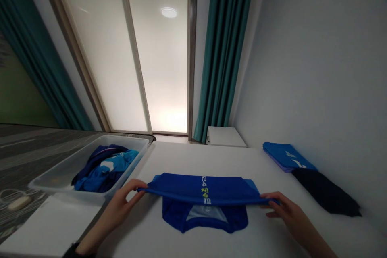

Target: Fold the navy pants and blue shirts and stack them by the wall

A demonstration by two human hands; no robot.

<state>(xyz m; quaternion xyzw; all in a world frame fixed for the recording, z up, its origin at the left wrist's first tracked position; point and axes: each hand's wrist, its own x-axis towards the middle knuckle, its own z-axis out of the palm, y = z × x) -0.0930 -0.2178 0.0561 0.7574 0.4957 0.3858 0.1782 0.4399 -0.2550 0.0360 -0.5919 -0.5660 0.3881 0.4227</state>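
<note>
A blue shirt (184,185) with white and yellow print lies on the white table, its bottom part folded over towards me. The neckline and a pale inner panel show at the near side. My left hand (128,195) pinches the left end of the folded edge between thumb and fingers. At the opposite end, my right hand (281,205) grips the same edge. Between both hands the edge is stretched taut, slightly above the cloth beneath it.
A translucent plastic bin (96,141) with crumpled blue clothes (111,165) stands at the left. Folded blue garments (287,155) and a black garment (326,191) lie by the right wall. Behind the white table (181,157) is a white cabinet (226,136). A cable and white plug (19,202) lie far left.
</note>
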